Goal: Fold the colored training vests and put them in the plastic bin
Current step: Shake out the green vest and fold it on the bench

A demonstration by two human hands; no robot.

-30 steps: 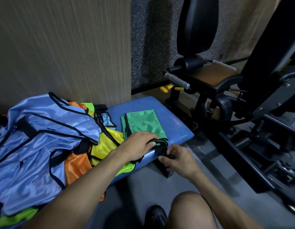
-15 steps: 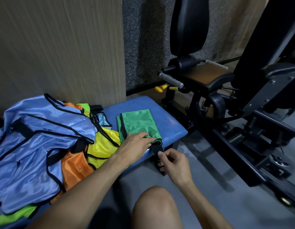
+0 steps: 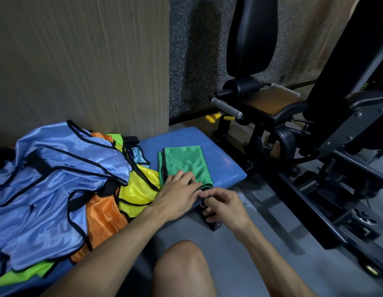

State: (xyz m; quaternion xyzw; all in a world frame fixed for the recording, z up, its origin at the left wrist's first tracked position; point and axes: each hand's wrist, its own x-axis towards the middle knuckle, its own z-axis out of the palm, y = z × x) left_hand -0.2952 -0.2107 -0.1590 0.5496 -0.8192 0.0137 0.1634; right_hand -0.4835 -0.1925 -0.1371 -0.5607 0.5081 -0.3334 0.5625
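Since a moment ago the right hand point(image 3: 223, 207) has risen to the near edge of the green vest point(image 3: 185, 162) and met the left hand point(image 3: 177, 195) there. Its fingers are curled, pinching the vest's black trim at the near right corner. Fingers straight, the left hand presses flat on the near end of the folded vest, which lies on the blue surface point(image 3: 225, 159). Just left of it sits a loose pile of vests point(image 3: 57, 179), blue, orange and yellow. Black gym equipment point(image 3: 293, 125) stands to the right.
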